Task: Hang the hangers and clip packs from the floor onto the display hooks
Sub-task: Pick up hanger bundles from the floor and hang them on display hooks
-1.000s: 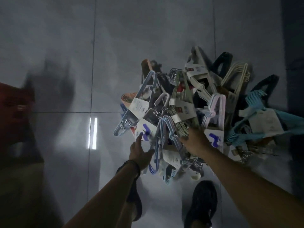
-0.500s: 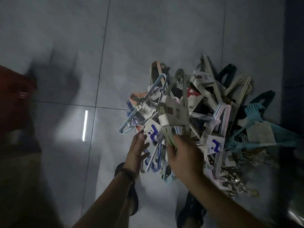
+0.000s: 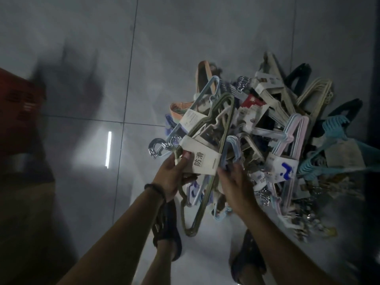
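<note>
Separating one pack from the heap is the step in hand. Both hands hold an olive-green hanger bundle (image 3: 208,124) by its white paper band (image 3: 202,159), which serves as reference below.

Hands:
- The left hand (image 3: 170,177) grips the left edge of the band, thumb laid over its face and fingers curled behind.
- The right hand (image 3: 234,186) is closed on the right edge of the band. Light blue hangers (image 3: 232,145) run just behind that edge, and I cannot tell whether the fingers catch them as well.

Position of the bundle: its frames run up-right of the band to a corner and down below it to a tip between the two forearms. Whether that tip touches the tiled floor (image 3: 164,38) cannot be told.

Other items: the pile of hanger packs (image 3: 287,130) lies on the floor to the right of and beyond the band, touching or overlapping the bundle. Chrome hooks (image 3: 156,148) show just left of the band; which pack they belong to is unclear. A red crate (image 3: 18,112) stands well to the left.

Assessment: the frames look likely to snag on neighbouring packs. The bundle should be drawn up and towards the body and kept flat. The grip belongs on the frames rather than on the paper alone, which could tear or slide. No display hooks are in view.
</note>
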`<state>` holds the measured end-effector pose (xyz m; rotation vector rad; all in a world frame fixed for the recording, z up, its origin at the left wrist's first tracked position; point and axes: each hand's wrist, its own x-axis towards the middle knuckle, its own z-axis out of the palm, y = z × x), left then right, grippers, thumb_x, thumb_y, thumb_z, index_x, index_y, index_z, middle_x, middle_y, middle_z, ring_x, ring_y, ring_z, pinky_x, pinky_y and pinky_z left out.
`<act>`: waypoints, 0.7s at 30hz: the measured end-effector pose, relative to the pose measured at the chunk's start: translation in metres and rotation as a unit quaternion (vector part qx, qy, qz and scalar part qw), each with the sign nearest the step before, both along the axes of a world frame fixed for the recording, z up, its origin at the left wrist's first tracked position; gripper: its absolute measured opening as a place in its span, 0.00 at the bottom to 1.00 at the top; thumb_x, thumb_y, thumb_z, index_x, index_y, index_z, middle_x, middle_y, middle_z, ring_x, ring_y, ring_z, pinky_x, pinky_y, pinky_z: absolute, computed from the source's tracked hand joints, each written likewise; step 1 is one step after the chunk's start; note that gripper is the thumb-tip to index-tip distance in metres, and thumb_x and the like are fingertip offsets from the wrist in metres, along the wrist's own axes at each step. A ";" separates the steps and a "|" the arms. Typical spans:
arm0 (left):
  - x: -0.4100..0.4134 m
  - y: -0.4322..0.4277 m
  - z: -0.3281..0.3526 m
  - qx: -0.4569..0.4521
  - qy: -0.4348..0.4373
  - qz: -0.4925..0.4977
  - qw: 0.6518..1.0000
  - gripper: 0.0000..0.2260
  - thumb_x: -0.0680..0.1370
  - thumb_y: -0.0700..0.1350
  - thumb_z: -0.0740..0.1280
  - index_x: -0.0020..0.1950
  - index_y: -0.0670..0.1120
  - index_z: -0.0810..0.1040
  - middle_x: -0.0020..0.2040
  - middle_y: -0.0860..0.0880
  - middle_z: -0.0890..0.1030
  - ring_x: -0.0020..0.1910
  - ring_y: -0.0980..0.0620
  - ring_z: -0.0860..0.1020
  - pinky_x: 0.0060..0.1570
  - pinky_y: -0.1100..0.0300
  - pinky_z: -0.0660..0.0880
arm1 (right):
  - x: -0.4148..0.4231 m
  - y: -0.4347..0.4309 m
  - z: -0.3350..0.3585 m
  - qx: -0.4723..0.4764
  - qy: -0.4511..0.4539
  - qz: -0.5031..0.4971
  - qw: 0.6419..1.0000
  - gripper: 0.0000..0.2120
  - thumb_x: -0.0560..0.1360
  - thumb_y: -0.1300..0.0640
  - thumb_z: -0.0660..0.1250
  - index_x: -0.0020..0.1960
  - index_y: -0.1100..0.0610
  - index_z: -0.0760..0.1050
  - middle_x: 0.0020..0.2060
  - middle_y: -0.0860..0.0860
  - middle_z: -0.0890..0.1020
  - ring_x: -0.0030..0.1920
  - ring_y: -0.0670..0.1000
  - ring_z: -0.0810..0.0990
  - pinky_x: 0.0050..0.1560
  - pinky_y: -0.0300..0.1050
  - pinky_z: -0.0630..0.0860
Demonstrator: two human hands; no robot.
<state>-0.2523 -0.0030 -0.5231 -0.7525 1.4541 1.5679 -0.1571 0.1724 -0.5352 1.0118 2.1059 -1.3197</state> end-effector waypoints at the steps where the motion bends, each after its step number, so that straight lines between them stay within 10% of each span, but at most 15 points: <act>1: 0.000 0.001 -0.011 -0.013 -0.001 -0.003 1.000 0.15 0.84 0.52 0.65 0.68 0.46 0.77 0.58 0.41 0.87 0.59 0.40 0.85 0.60 0.43 0.82 | -0.008 0.003 -0.006 -0.057 -0.049 -0.015 0.997 0.22 0.81 0.32 0.60 0.63 0.47 0.74 0.56 0.51 0.81 0.52 0.51 0.81 0.49 0.53 0.81; 5: 0.000 0.003 -0.057 -0.073 -0.023 0.018 0.997 0.20 0.80 0.51 0.73 0.67 0.48 0.71 0.61 0.39 0.83 0.57 0.42 0.84 0.61 0.43 0.80 | -0.026 -0.002 -0.031 -0.109 -0.086 -0.026 0.990 0.29 0.71 0.22 0.58 0.54 0.44 0.79 0.57 0.52 0.80 0.59 0.56 0.80 0.59 0.55 0.78; 10: 0.000 0.004 -0.082 -0.081 -0.033 0.007 0.996 0.33 0.75 0.35 0.75 0.72 0.50 0.62 0.58 0.40 0.82 0.52 0.43 0.84 0.56 0.46 0.83 | -0.041 -0.012 -0.047 -0.082 -0.104 0.013 0.991 0.29 0.82 0.37 0.64 0.73 0.57 0.75 0.68 0.57 0.79 0.65 0.59 0.78 0.53 0.44 0.67; 16: -0.005 0.000 -0.097 -0.059 -0.085 -0.054 0.993 0.08 0.78 0.41 0.73 0.56 0.42 0.84 0.48 0.47 0.88 0.45 0.48 0.84 0.46 0.55 0.79 | -0.047 -0.022 -0.067 -0.057 -0.100 -0.065 0.991 0.27 0.80 0.39 0.67 0.70 0.57 0.78 0.64 0.56 0.82 0.56 0.55 0.79 0.53 0.44 0.71; 21: 0.001 -0.007 -0.095 -0.027 -0.129 -0.017 0.991 0.06 0.69 0.36 0.67 0.43 0.43 0.80 0.46 0.42 0.80 0.42 0.45 0.75 0.40 0.56 0.72 | -0.045 -0.042 -0.069 -0.116 -0.129 -0.173 0.969 0.34 0.73 0.32 0.71 0.70 0.55 0.79 0.66 0.56 0.81 0.62 0.58 0.80 0.62 0.53 0.78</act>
